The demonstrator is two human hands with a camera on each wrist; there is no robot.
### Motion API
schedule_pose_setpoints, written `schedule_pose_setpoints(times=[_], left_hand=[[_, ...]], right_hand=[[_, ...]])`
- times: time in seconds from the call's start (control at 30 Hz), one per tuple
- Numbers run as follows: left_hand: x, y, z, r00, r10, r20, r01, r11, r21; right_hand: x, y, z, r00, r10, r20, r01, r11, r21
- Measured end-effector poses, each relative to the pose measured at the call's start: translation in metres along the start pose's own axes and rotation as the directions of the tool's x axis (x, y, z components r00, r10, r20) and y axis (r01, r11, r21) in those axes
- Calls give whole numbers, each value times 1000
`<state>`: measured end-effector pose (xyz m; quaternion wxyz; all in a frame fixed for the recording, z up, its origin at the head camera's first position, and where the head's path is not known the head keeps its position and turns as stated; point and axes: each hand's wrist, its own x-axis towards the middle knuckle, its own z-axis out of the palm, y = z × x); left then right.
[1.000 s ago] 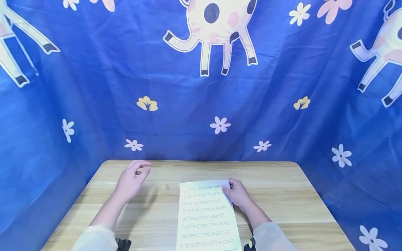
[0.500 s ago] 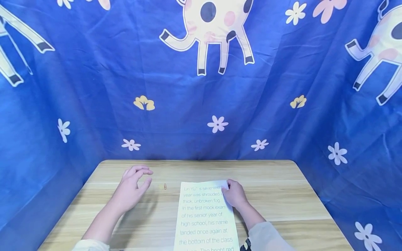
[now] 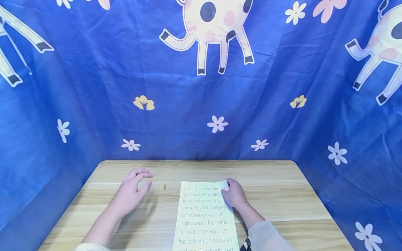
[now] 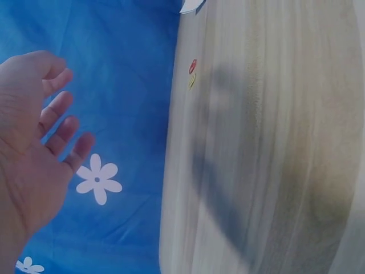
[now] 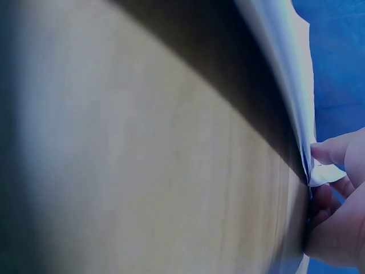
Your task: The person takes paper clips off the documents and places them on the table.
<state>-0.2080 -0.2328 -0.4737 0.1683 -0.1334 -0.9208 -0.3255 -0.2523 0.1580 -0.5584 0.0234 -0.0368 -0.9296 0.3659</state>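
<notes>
A printed sheet of paper [image 3: 204, 216] with large text lies at the middle front, its near end cut off by the head view. My right hand [image 3: 235, 194] pinches its far right corner between thumb and fingers; in the right wrist view the sheet [image 5: 288, 63] rises off the table there. Left of the paper lies a red paper clip [image 4: 193, 67], with a yellow paper clip [image 4: 192, 81] beside it. Over the table's left side hovers my left hand [image 3: 130, 191], fingers loosely bent and holding nothing. Its fingertips are a short way left of the clips.
The light wooden table [image 3: 270, 174] has rounded far corners. A blue curtain [image 3: 176, 129] printed with flowers and cow figures hangs behind it and along both sides. The left hand casts a shadow on the wood.
My left hand has come down and nearer to me, and its fingers have spread. The right hand keeps its pinch on the paper. The head view has shifted slightly.
</notes>
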Motion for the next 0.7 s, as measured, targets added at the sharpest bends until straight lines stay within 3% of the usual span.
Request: schedule_pose_setpoints(times=[0.27, 0.53, 0.7], left_hand=[[-3, -2, 1, 1000, -13, 8, 13, 1000, 10], [-3, -2, 1, 999, -23, 25, 22, 1000, 8], [-1, 6, 5, 999, -20, 37, 20, 1000, 10]], right_hand=[[1, -2, -3, 998, -59, 15, 59, 998, -3], [4, -2, -8, 998, -33, 59, 33, 999, -3], [8, 1, -28, 995, 21, 95, -26, 998, 51]])
